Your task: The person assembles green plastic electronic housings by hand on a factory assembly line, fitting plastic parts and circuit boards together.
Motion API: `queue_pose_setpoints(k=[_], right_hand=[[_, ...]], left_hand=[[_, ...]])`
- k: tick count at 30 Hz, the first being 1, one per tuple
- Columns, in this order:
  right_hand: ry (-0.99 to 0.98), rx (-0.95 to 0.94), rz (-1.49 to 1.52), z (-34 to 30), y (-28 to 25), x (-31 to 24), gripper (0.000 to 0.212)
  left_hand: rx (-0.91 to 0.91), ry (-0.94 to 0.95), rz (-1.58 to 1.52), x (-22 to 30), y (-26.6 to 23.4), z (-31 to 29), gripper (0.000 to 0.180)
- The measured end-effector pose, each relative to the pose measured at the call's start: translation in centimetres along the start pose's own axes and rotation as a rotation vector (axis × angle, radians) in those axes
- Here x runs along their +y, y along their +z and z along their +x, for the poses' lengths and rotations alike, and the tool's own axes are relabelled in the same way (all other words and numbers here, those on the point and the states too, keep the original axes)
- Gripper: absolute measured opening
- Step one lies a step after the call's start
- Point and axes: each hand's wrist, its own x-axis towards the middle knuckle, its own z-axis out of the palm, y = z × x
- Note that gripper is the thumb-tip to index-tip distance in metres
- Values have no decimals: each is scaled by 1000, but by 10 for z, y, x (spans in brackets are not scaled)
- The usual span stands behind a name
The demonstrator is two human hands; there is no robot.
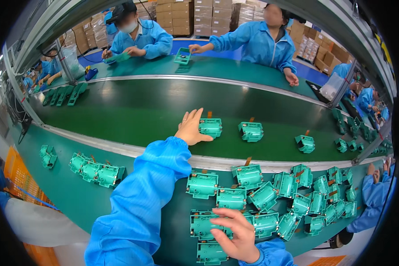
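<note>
My left hand (192, 127) reaches over the green conveyor belt (133, 106). Its fingers are stretched and spread at the left side of a green plastic housing (211, 127); whether they touch it I cannot tell. This housing has rounded hollows and a small brown strip sticking up. My right hand (236, 232) hovers low over the near worktop, fingers apart, partly hiding a green housing (204, 225) beneath it. Around it, several similar housings lie close together, among them one (202, 185) near the belt's metal edge and one (212, 252) at the front.
Two more housings, a middle one (251, 131) and a right one (305, 143), sit on the belt. A short row of housings (90, 170) lies left of my arm. Across the belt, a co-worker's hand (195, 48) holds a green frame (182, 56). An orange crate (24, 177) stands lower left.
</note>
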Motion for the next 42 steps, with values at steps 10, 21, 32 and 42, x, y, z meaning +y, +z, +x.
queue_pose_setpoints(k=[10,21,32,42], right_hand=[[62,87,215,-3,-4,11,32],[443,81,1102,1,-2,11,42],[597,27,1316,1,-7,22,34],[476,101,995,-2,-1,17,34]], left_hand=[[48,293,-70,47,-61,-60,67],[-107,49,-665,104,-60,-201,71],[-19,77,-531,105,-46,-205,69],[-64,-90,-999,108,-41,-212,87]])
